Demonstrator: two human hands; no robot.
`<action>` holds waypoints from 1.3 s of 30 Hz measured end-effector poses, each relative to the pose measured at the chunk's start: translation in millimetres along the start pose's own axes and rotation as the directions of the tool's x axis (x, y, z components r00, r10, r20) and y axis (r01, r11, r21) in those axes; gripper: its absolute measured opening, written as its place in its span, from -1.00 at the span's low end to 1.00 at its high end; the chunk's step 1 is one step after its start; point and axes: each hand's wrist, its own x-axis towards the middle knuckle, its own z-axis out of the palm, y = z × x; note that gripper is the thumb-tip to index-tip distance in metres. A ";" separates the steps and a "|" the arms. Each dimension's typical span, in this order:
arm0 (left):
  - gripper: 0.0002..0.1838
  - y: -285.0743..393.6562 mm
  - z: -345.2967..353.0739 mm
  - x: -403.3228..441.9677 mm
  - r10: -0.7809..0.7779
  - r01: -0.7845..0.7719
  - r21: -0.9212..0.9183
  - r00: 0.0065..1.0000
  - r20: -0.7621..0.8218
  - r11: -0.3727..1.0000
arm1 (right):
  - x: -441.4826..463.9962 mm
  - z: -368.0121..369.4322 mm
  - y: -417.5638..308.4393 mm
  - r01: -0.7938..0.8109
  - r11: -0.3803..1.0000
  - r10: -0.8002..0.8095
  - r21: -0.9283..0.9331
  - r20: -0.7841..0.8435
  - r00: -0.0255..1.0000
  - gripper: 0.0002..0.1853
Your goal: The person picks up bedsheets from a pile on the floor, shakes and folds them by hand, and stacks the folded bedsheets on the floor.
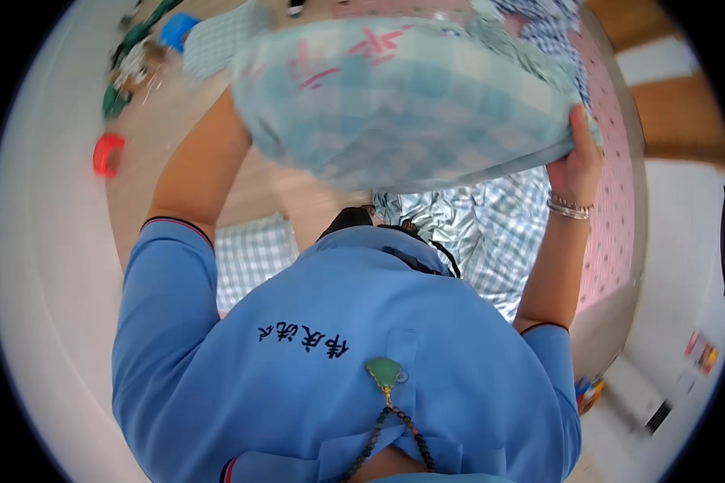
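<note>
A pale green and white checked cloth point(427, 105) with pink handwritten marks stretches in front of me, held up off the floor. Its right end is in my right hand point(576, 165), with the thumb over the near side and silver bangles at the wrist. My left forearm reaches up to the cloth's left end, where the fabric hides the left hand and its fingers. Below the held cloth, a crumpled checked cloth point(495, 233) is spread out in front of my body. Another checked cloth point(254, 253), looking folded, lies beyond my left upper arm.
A folded checked cloth point(221, 40) and a blue object point(179, 30) lie at the upper left. A red plastic item point(106, 154) is by the left wall. Blue-checked cloth point(552, 36) rests at the upper right near a pink patterned surface point(612, 233). Wooden furniture point(677, 117) stands right.
</note>
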 end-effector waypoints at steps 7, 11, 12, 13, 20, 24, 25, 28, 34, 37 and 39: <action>-0.59 92.7 7.2 -148.3 0.444 -0.386 -0.224 0.826 0.349 0.895 | 73.8 61.2 -9.2 -0.122 0.948 0.211 -0.295 0.293 0.932 -0.69; -0.58 89.6 47.0 -225.5 0.770 -0.779 0.078 0.627 0.119 0.623 | 85.4 96.2 -27.9 0.096 0.801 0.126 -0.591 0.324 0.938 -0.66; -0.58 83.8 46.8 -227.9 0.775 -0.781 0.084 0.624 0.098 0.619 | 98.2 98.1 -23.3 0.085 0.817 0.137 -0.570 0.336 0.932 -0.64; -0.58 78.5 44.9 -226.5 0.783 -0.741 0.318 0.622 -0.006 0.591 | 112.2 100.6 -18.0 0.073 0.832 0.150 -0.550 0.349 0.925 -0.62; -0.64 68.7 -10.0 -234.8 0.724 -0.575 0.475 0.652 -0.226 0.666 | 136.5 147.8 -3.0 -0.394 0.919 0.308 -0.012 0.647 0.697 -0.65; -0.61 87.9 -75.4 -253.9 0.703 -0.753 -0.262 0.658 -0.270 0.604 | 75.8 166.8 -15.5 0.041 0.997 0.020 -0.070 0.700 0.714 -0.65; -0.61 86.0 -86.1 -257.1 0.652 -0.696 -0.197 0.717 -0.246 0.691 | 76.5 169.5 -15.7 0.067 0.984 0.080 -0.163 0.750 0.657 -0.66; -0.59 68.6 2.9 -295.7 0.670 -0.512 0.665 0.742 0.024 0.544 | 105.8 188.4 -17.4 0.423 0.829 0.071 -0.364 0.820 0.567 -0.65; -0.59 74.7 -52.3 -272.7 0.855 -0.702 0.488 0.428 -0.294 0.519 | 91.8 278.6 23.0 0.148 0.944 -0.323 0.296 0.924 0.207 -0.68; -0.65 84.0 -157.5 -245.0 0.649 -0.369 0.566 0.622 -0.438 0.737 | 135.8 342.6 87.0 -0.130 0.959 0.281 -0.253 0.769 0.575 -0.70; -0.74 101.1 -187.3 -243.3 0.642 0.133 0.819 0.556 -0.528 0.558 | 167.9 379.7 143.5 -0.167 0.930 0.364 -0.327 0.757 0.542 -0.71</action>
